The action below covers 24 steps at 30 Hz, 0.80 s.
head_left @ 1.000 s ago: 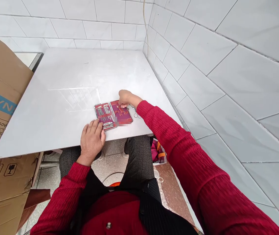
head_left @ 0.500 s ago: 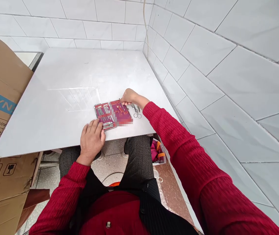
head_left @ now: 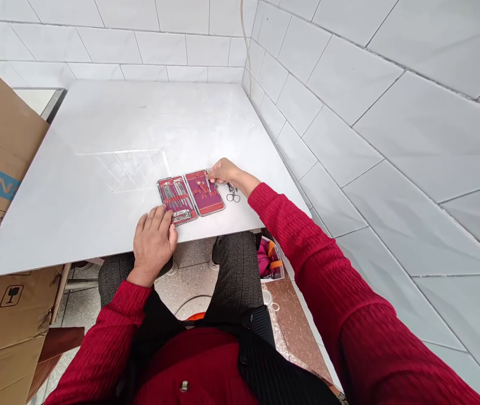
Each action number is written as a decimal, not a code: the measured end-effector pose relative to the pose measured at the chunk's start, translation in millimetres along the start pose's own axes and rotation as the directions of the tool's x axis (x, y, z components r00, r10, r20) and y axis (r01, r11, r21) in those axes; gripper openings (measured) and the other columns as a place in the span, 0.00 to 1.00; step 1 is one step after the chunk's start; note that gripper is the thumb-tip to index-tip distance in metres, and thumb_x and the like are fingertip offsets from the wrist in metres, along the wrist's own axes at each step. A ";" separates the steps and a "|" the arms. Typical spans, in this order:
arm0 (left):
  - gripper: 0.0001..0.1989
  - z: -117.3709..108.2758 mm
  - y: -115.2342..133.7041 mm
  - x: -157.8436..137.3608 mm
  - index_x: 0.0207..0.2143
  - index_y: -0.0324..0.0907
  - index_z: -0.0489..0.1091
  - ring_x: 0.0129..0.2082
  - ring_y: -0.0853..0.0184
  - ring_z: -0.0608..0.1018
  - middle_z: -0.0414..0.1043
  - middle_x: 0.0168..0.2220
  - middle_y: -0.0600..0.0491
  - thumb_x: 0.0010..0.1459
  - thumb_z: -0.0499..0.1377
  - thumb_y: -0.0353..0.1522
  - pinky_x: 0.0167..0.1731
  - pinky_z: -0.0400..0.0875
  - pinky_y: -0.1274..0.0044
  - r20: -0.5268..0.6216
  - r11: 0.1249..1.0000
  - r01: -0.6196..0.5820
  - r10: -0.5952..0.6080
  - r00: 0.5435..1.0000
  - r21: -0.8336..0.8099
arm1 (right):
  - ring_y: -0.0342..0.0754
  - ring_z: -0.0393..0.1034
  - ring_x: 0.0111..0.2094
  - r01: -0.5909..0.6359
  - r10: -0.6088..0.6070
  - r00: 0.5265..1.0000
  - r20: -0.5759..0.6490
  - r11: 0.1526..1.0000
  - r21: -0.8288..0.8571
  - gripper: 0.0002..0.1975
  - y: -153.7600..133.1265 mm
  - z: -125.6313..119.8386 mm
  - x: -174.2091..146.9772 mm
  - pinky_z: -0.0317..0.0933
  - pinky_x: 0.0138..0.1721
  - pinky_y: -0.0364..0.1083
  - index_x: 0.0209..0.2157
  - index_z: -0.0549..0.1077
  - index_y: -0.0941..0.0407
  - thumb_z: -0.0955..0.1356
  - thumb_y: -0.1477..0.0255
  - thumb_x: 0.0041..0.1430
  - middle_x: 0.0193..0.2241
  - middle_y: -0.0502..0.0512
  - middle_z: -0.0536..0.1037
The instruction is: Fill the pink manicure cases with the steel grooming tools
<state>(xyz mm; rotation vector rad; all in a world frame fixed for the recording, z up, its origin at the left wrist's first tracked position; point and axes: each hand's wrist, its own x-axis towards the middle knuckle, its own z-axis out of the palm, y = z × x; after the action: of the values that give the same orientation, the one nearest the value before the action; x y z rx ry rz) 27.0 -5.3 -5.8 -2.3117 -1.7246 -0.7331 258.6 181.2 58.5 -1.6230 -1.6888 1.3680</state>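
An open manicure case (head_left: 206, 211) with a red and purple lining lies on the white table (head_left: 117, 129). Several slim metal tools sit under a strap in its left half, with nail clippers (head_left: 182, 215) below them. My left hand (head_left: 154, 236) lies flat, fingers stretched, at the case's lower left corner. Above the right half, my right hand (head_left: 225, 170) pinches a slim metal manicure tool (head_left: 207, 181); its exact kind is too small to tell. Small scissors (head_left: 233, 195) lie on the table right of the case, beside other metal pieces partly hidden by my right wrist.
A tall cardboard box (head_left: 8, 208) stands against the table's left side. The tiled wall (head_left: 349, 163) runs close along the right. Below the table's front edge is a bin or basket (head_left: 280, 270) with pink and orange things in it.
The view has shifted slightly. My right hand has come a little down toward the right half of the case, and the slim tool in its fingers shows more clearly. My left hand stays put.
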 end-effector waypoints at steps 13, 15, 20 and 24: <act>0.21 1.4 -2.3 -1.2 0.59 0.38 0.70 0.64 0.50 0.70 0.69 0.63 0.39 0.69 0.49 0.33 0.63 0.60 0.59 -0.014 0.999 -0.019 0.019 1.000 0.039 | 0.42 0.61 0.20 0.072 -0.068 0.997 0.027 0.842 -0.534 0.14 -19.1 1.1 -10.0 0.57 0.25 0.43 0.18 0.73 0.58 0.70 0.80 0.56 0.17 0.52 0.73; 0.21 1.2 -2.3 -1.4 0.59 0.37 0.70 0.64 0.50 0.70 0.69 0.63 0.39 0.69 0.49 0.33 0.63 0.60 0.59 -0.010 0.999 -0.018 0.019 1.000 0.040 | 0.44 0.68 0.25 0.083 -0.100 0.995 0.001 0.820 -0.566 0.08 -18.9 4.0 -9.3 0.61 0.30 0.43 0.25 0.78 0.59 0.70 0.80 0.57 0.26 0.54 0.80; 0.21 0.8 -1.9 -1.4 0.58 0.35 0.70 0.63 0.50 0.71 0.69 0.63 0.38 0.69 0.49 0.32 0.64 0.60 0.59 -0.011 0.999 -0.018 0.019 1.000 0.038 | 0.48 0.75 0.39 0.111 -0.216 0.972 -0.097 0.779 -0.617 0.13 -13.5 10.8 -4.4 0.65 0.38 0.43 0.42 0.81 0.55 0.69 0.80 0.58 0.42 0.54 0.83; 0.20 1.0 -2.1 -1.3 0.59 0.37 0.70 0.63 0.51 0.71 0.70 0.63 0.39 0.69 0.49 0.32 0.64 0.60 0.59 -0.021 0.998 -0.028 0.029 0.999 0.051 | 0.51 0.76 0.42 0.088 -0.203 0.974 -0.098 0.742 -0.664 0.15 -12.9 16.4 -0.6 0.67 0.41 0.44 0.40 0.82 0.55 0.67 0.82 0.57 0.43 0.55 0.83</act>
<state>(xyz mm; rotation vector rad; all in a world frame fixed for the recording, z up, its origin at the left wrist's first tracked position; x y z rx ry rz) 25.0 -5.2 -7.6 -2.2818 -1.6775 -0.6986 238.6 177.0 62.7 -1.8253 -2.2904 0.5385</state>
